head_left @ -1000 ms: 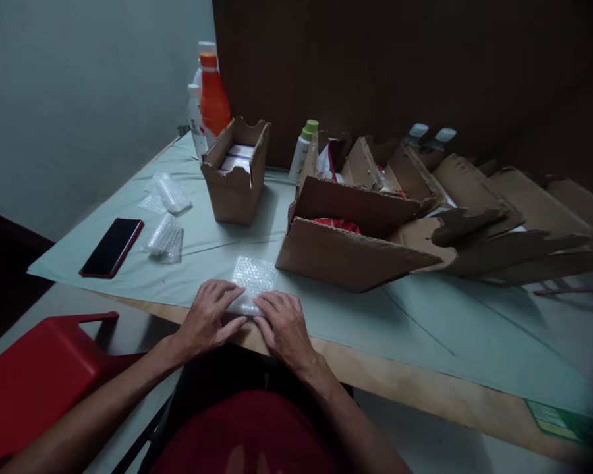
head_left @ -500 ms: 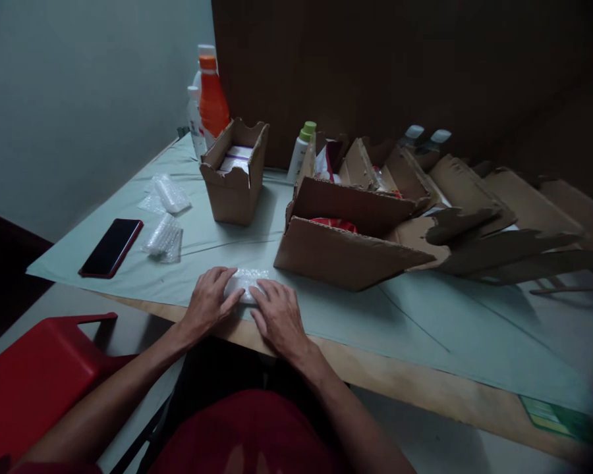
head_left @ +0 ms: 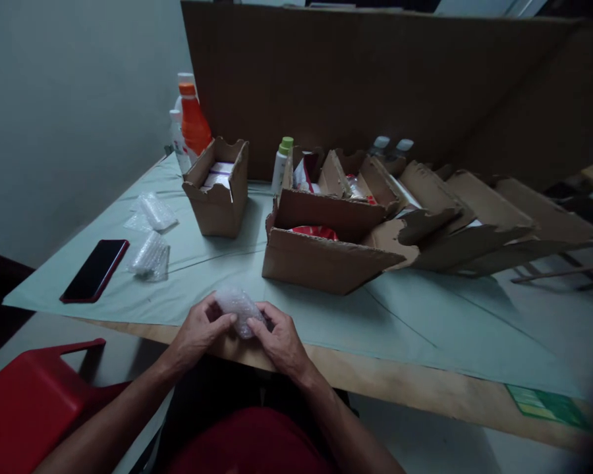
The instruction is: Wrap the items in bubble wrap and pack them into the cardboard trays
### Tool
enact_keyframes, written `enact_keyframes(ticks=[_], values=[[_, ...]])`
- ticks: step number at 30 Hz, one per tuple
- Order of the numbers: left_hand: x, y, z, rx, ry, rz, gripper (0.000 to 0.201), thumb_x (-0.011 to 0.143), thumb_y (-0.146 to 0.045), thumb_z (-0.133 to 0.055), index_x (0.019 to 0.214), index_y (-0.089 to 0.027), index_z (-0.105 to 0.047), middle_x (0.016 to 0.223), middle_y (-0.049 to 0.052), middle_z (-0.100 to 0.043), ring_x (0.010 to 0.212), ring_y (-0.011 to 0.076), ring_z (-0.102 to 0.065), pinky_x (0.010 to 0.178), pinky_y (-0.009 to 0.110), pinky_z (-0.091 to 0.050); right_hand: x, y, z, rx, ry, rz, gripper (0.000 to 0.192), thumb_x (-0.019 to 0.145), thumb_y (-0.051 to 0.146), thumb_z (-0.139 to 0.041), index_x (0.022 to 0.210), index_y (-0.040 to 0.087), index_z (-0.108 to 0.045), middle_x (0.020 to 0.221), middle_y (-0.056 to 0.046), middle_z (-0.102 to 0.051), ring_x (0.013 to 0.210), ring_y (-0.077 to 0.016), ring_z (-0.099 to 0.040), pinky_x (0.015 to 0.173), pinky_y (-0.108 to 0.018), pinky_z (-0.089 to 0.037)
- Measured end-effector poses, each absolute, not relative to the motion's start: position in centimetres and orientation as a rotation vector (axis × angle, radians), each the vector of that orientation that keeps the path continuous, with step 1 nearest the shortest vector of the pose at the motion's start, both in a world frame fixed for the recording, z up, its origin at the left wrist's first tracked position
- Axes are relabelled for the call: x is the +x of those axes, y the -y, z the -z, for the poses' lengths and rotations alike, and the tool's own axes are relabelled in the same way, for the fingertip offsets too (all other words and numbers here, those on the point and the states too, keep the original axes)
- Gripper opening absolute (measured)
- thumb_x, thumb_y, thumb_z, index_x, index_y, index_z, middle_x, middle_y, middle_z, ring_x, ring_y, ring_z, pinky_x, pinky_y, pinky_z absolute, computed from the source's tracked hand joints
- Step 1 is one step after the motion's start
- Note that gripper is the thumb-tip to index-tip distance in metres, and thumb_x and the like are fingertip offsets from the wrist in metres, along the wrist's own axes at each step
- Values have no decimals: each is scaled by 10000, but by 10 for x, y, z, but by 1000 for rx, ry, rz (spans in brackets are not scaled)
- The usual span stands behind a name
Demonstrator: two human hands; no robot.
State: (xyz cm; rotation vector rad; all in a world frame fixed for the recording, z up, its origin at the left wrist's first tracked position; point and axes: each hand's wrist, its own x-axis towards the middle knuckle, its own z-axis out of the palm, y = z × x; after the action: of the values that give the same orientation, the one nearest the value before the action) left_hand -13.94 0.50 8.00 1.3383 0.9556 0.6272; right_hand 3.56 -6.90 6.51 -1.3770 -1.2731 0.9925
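Note:
Between my two hands is a small bundle of clear bubble wrap (head_left: 238, 309), tilted above the table's front edge. My left hand (head_left: 205, 329) grips its left end, the thumb on the near face. At the right end my right hand (head_left: 275, 334) holds it the same way, thumb in front and fingers behind. Whether anything lies inside the wrap, I cannot tell. To the left on the cloth are a rolled bubble wrap piece (head_left: 149, 255) and another bubble wrap bundle (head_left: 154, 212) behind it.
A phone (head_left: 95, 271) lies at the left of the green tablecloth (head_left: 326, 322). One cardboard box (head_left: 216, 210) holds small cartons. Several cardboard bins (head_left: 321, 263) stand to the right. Bottles, one orange (head_left: 195, 124), stand behind. A red stool (head_left: 34, 401) is at lower left.
Both hands have lifted the bubble wrap bundle off the tablecloth and tilted it up. Earlier they pressed it flat with spread fingers. The camera view has shifted.

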Motion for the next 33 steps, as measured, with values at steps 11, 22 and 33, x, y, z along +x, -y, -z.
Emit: enact_keyframes(ticks=[11,22,33], values=[[-102,4,-74,1349,-782,-594,430,760,-481,-771,1007,-146,-663,910,64,-713,861,217,-659,801,322,-539,70,100,-71,-1331,1088,-1016,290,855,319,-646,1113,192,-687,928,-16,-695,789,-145,-620,719,-235,-511],[-31,-48,-143,2565,-640,-1416,597,881,-186,-659,1443,-206,-457,1483,170,-512,1431,328,-439,1151,536,-397,195,122,-181,-1508,1163,-144,428,858,385,-757,1248,237,-659,1127,-51,-731,893,-183,-695,747,-270,-576],[-17,-49,-133,2718,-543,-1370,202,839,-65,-618,989,-198,-635,1025,73,-722,1193,311,-603,1059,533,-443,226,39,-256,-2680,2071,245,258,869,255,-596,1059,180,-753,910,-127,-773,817,-311,-728,654,-349,-492]])
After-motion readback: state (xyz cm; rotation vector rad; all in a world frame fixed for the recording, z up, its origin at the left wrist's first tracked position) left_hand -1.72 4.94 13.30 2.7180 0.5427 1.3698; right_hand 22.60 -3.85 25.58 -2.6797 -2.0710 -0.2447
